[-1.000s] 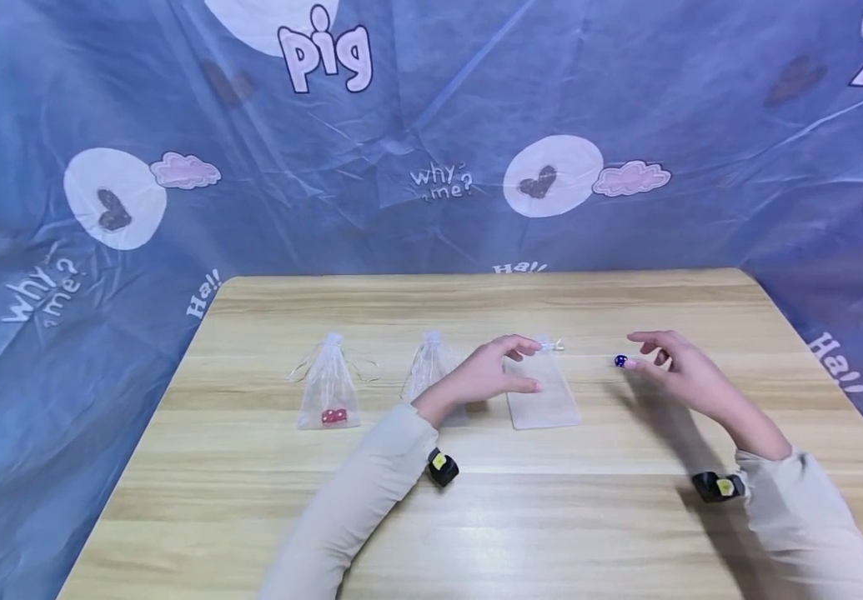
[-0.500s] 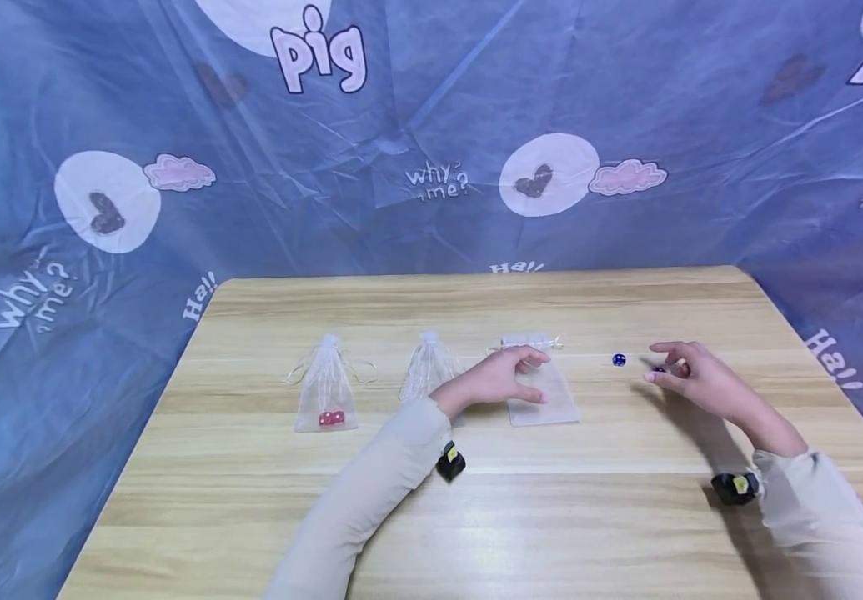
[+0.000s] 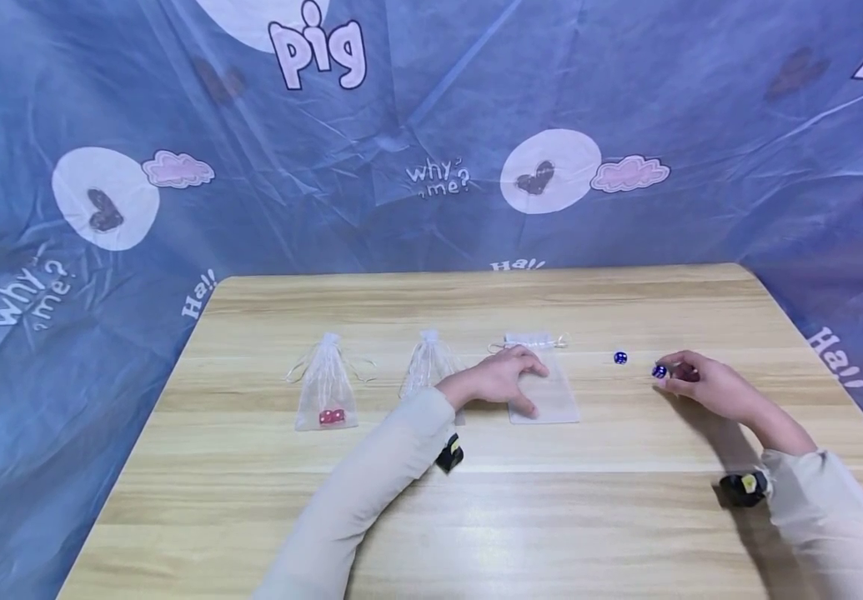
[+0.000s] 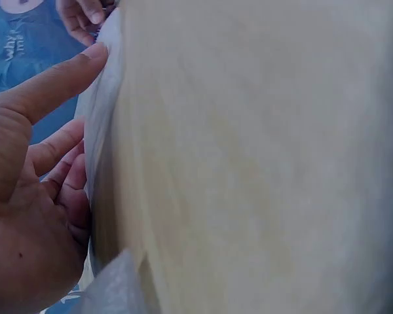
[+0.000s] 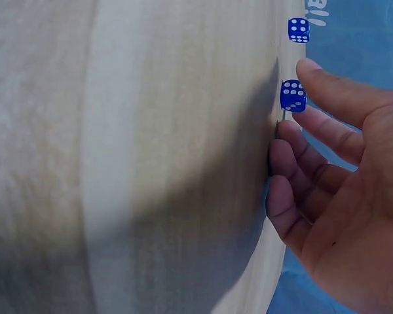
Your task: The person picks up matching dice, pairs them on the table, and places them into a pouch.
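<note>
In the head view my left hand (image 3: 502, 377) rests over a flat white drawstring pouch (image 3: 560, 400), thumb and fingers spread apart. The left wrist view has the thumb and fingers (image 4: 69, 75) of that hand against pale sheer cloth (image 4: 108, 85). My right hand (image 3: 716, 390) is at a blue die (image 3: 659, 372) with white dots, its thumb and index finger on either side. In the right wrist view a small gap shows between thumb and this die (image 5: 293, 96); the index fingertip is close below it. Another blue die (image 3: 620, 357) lies to its left.
At left lies a sheer drawstring pouch (image 3: 328, 379) with red dice (image 3: 332, 417) inside. A second sheer pouch (image 3: 429, 362) sits beside it, its lower part hidden by my left arm. The wooden table (image 3: 476, 533) backs onto a blue printed cloth (image 3: 371, 208).
My right hand has moved right, away from the first blue die; the other blue die has come into view at its fingertips. My left hand has shifted slightly right over the flat pouch.
</note>
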A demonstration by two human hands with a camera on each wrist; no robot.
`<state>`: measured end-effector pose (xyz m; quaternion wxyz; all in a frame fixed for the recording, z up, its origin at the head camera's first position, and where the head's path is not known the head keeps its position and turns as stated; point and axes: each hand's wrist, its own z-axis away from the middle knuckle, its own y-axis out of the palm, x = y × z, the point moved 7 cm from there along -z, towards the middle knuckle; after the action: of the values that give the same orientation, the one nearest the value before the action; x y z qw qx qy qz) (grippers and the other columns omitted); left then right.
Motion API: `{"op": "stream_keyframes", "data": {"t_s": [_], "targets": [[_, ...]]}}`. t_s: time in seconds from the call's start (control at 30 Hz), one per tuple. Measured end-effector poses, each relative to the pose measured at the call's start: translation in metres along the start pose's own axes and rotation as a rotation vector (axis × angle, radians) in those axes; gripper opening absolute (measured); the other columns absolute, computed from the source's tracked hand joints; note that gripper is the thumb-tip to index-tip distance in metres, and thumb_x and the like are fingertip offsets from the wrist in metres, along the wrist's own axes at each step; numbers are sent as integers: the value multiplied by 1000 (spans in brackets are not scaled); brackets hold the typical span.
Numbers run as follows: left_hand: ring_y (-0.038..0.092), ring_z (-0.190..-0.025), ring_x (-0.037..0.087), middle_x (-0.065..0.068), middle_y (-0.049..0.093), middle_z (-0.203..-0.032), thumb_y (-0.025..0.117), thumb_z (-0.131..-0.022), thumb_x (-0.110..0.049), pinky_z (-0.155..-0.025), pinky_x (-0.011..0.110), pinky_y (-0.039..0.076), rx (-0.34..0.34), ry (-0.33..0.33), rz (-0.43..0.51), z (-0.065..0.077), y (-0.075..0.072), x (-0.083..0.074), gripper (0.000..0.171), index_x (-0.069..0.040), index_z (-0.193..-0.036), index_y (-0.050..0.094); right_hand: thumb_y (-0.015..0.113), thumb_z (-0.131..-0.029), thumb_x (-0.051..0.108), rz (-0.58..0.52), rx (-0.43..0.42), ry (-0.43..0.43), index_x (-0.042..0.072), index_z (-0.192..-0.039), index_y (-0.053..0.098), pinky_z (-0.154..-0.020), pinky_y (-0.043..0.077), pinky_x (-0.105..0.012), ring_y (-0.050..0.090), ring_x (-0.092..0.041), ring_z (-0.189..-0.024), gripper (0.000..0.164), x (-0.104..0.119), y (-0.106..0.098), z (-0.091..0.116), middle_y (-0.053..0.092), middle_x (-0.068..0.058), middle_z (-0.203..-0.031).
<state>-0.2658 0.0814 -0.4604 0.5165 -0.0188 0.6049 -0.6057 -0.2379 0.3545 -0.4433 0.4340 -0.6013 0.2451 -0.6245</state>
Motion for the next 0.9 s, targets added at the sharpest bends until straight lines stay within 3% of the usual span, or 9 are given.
{"op": "stream_keyframes", "data": {"t_s": [0.27, 0.47, 0.63, 0.9], "targets": [[36, -136, 15, -4, 41, -142, 83, -74, -33, -115, 29, 28, 8, 1, -62, -4, -1, -4, 67, -24, -134, 54, 62, -94, 25, 54, 11, 20, 0, -107, 64, -70, 43, -24, 56, -10, -86, 28, -2, -3, -1, 67, -15, -99], [35, -137, 14, -4, 42, -143, 83, -74, -31, -116, 27, 26, 14, 2, -61, -4, 0, -5, 67, -24, -134, 55, 60, -96, 25, 31, 22, 13, 3, -106, 64, -65, 43, -21, 52, -1, -80, 25, 5, 0, 5, 67, -10, -98], [34, -138, 14, -5, 42, -143, 83, -74, -31, -116, 26, 25, 20, 2, -47, -2, 1, -5, 67, -23, -135, 55, 60, -96, 20, -57, 33, -29, 2, -106, 63, -58, 43, -22, 49, -1, -67, 21, 24, 8, 14, 63, -3, -87], [35, -137, 13, -6, 41, -142, 83, -74, -30, -115, 25, 26, 13, -1, -28, -1, 1, -1, 66, -24, -133, 56, 63, -92, 12, -106, 47, -176, 6, -99, 65, -57, 43, -20, 49, 4, -67, 9, 67, 27, 26, 62, 3, -79]]}}
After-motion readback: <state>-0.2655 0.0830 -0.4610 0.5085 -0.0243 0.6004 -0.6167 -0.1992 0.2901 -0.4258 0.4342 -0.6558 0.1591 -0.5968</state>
